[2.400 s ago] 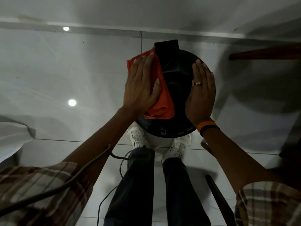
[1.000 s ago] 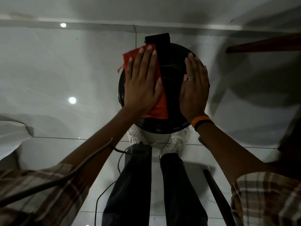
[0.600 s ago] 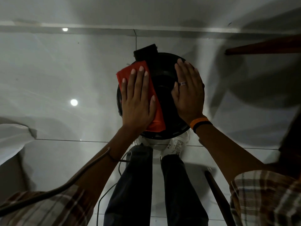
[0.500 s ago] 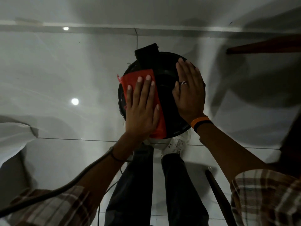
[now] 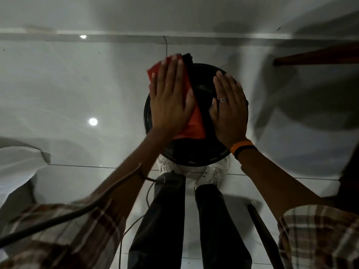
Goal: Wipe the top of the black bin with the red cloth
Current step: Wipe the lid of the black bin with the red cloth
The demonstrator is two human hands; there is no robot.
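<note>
A round black bin (image 5: 196, 152) stands on the tiled floor just in front of my feet, seen from straight above. The red cloth (image 5: 194, 121) lies on the left half of its lid. My left hand (image 5: 171, 100) presses flat on the cloth, fingers straight and reaching the lid's far edge. My right hand (image 5: 229, 109), with a ring and an orange wristband, rests flat on the right side of the lid and holds nothing. Most of the cloth is hidden under my left palm.
Glossy grey floor tiles (image 5: 77, 90) surround the bin. A brown wooden piece (image 5: 318, 57) juts in at the upper right. A dark stick (image 5: 264, 235) leans at the lower right, a white object (image 5: 17, 164) sits at the left edge, and a cable (image 5: 58, 218) crosses my left arm.
My left hand has slid the cloth away from me, from the lid's near left part up to its far edge. The right hand stays flat on the lid's right side.
</note>
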